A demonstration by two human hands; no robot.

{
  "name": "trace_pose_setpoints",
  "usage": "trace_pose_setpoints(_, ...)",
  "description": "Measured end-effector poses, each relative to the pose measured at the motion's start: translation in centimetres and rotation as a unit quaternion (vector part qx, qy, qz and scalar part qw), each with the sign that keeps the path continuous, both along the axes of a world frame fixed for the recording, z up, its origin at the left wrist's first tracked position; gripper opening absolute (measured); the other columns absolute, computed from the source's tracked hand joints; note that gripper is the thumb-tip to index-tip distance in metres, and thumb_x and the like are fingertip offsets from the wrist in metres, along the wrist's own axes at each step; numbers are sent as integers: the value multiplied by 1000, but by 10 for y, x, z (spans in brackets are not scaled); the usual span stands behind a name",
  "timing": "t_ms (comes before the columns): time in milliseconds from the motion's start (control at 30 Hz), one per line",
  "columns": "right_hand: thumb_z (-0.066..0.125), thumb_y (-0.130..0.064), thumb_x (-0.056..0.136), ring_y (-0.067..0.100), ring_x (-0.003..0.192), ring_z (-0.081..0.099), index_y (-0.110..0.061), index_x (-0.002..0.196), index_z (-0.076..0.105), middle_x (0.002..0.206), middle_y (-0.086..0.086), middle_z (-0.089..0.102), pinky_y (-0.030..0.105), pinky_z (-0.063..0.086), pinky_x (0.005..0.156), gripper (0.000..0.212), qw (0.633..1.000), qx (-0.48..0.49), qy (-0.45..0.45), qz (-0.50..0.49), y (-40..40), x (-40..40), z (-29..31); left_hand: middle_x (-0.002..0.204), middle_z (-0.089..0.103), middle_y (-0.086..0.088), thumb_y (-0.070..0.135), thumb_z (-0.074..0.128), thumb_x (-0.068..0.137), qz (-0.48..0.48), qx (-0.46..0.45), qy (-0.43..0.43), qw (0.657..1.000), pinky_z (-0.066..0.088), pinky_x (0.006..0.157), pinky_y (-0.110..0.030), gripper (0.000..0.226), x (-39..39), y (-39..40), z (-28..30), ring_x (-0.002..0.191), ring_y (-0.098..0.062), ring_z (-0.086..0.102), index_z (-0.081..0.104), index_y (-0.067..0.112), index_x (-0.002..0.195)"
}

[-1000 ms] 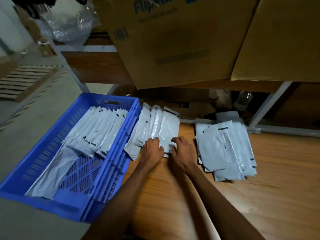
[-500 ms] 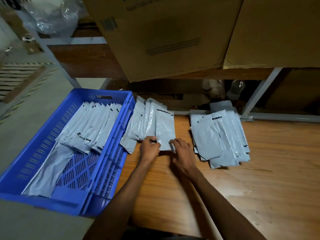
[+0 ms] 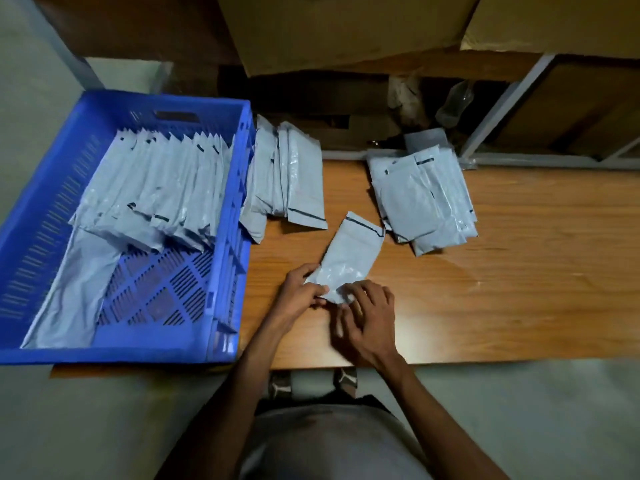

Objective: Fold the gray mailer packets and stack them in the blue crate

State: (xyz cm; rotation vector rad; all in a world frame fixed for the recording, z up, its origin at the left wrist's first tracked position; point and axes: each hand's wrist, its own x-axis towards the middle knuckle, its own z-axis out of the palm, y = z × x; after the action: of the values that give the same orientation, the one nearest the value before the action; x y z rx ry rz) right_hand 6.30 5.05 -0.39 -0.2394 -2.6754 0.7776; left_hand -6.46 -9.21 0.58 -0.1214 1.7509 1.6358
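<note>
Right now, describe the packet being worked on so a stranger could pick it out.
On the wooden table, right of the blue crate, two piles of gray packets lie near the far edge. The single packet lies nearer the person, between the piles, alone and angled, its near end pinched by the left hand and right hand.

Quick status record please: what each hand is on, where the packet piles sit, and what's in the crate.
left hand: grip on near end of single packet
right hand: fingers on same packet's near end
single packet: flat on wooden table, angled, apart from both piles
middle pile: on table beside crate wall
right pile: loose, on table
blue crate: overlapping row of packets at far end, near floor partly bare
</note>
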Motion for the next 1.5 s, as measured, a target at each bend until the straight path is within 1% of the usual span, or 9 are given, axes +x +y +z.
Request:
trace_pose_setpoints(67,52,-30,100,23,128,56,-19,130,67,131,-1,63,47,41,102,35,1000,13,-10,-5,-7,14,2,114,76,-9,8,70,78,-74,-45,37,996,52,62,-36,50,4,-15,-8,79,-26,68,70,19,127)
trace_pose_setpoints(167,43,-37,109,20,149,40,-27,152,51,156,-4,49,45,36,110,45,993,69,-93,-22,-10,27,-2,125,69,2,7,68,86,-159,-70,91,980,54,78,-31,49,1,-29,-10,103,-20,67,65,27,131)
trace_pose_setpoints(267,33,-46,110,20,159,23,-32,162,36,170,-4,32,50,29,117,53,983,75,-162,-51,-19,36,-10,135,59,4,12,74,90,-131,-142,169,966,52,90,-32,62,0,-35,-5,111,-20,61,52,21,148)
trace_pose_setpoints(367,32,-48,108,24,157,28,-28,159,42,167,0,37,56,32,117,56,981,73,-166,-74,-29,33,-8,137,58,-3,17,78,90,-90,-213,277,933,52,101,-41,64,9,-35,-9,117,-26,60,52,22,148)
trace_pose_setpoints(533,41,-51,108,24,145,45,-26,151,52,156,-1,51,56,34,113,51,979,107,-160,-64,-15,26,-9,140,49,-7,15,66,100,-30,-249,325,912,40,107,-31,51,30,-29,-14,128,-25,49,52,20,148)
trace_pose_setpoints(667,35,-44,110,24,141,47,-23,149,53,154,-1,51,50,34,111,48,986,92,-128,-45,3,20,-10,142,54,-10,22,52,106,-80,-291,483,822,47,108,-47,40,42,-22,-19,134,-26,47,57,11,144)
trace_pose_setpoints(833,30,-41,112,15,161,13,-24,163,34,171,-3,28,46,9,129,54,989,70,-126,3,25,10,-23,162,44,-7,44,31,112,-193,-322,539,754,23,128,-42,57,49,2,-36,155,-23,29,45,10,155)
trace_pose_setpoints(1233,21,-44,113,16,161,11,-22,165,29,172,-2,26,48,7,131,57,985,117,-117,38,42,5,-36,169,32,-2,39,23,112,-214,-351,517,751,18,128,-48,57,46,5,-52,159,-20,19,33,14,162)
trace_pose_setpoints(1500,31,-35,111,16,162,7,-24,167,22,174,-3,18,51,6,130,57,987,95,-124,36,44,0,-36,171,27,-2,35,26,112,-210,-340,517,757,17,128,-48,55,44,9,-55,159,-20,18,27,15,164)
